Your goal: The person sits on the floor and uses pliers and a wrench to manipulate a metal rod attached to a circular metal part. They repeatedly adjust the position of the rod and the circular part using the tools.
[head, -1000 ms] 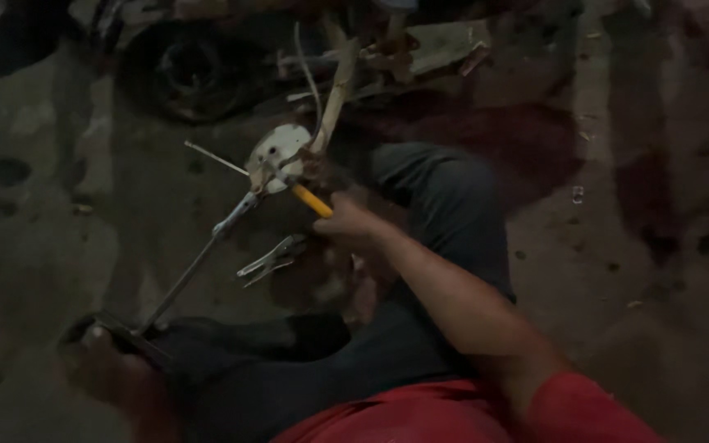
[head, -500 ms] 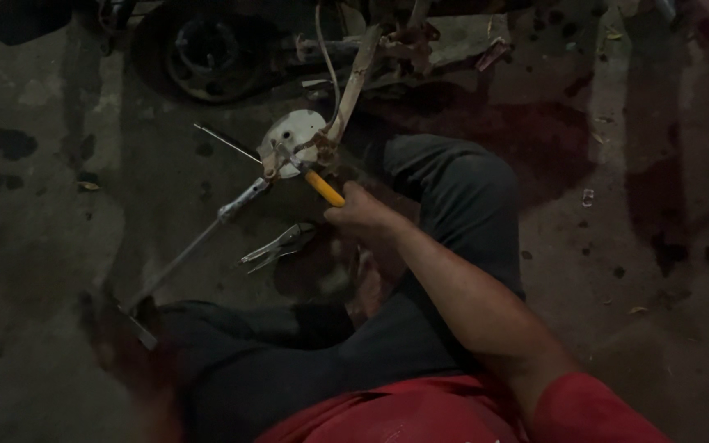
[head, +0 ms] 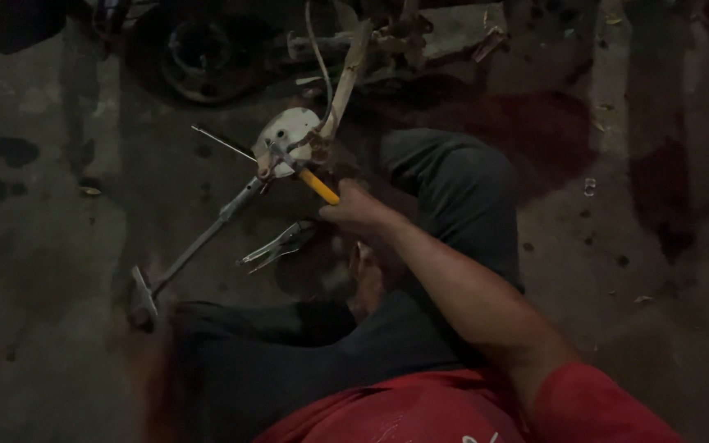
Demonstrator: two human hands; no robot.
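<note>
Gripping a yellow-handled tool (head: pixel 318 185), possibly a screwdriver, the right hand (head: pixel 358 210) has its fingers curled tight around the handle near the middle of the frame. Only one hand shows; the left hand is out of view, so its fingers cannot be told. The tool's dark metal tip meets a single round white plate (head: pixel 287 131) just above and left of the hand, where a pale flat bar (head: pixel 345 82) rises toward the top centre. One long grey metal rod (head: pixel 198 244) slants from the plate down to the lower left, ending in a small flat foot. One pair of locking pliers (head: pixel 279 244) lies on the stained concrete floor (head: pixel 59 246), just below the tool and apart from it, jaws toward the left. One small black wheel (head: pixel 194 57) sits at upper left. Dark trousers (head: pixel 445 197) and a red shirt (head: pixel 420 410) fill the lower centre.
</note>
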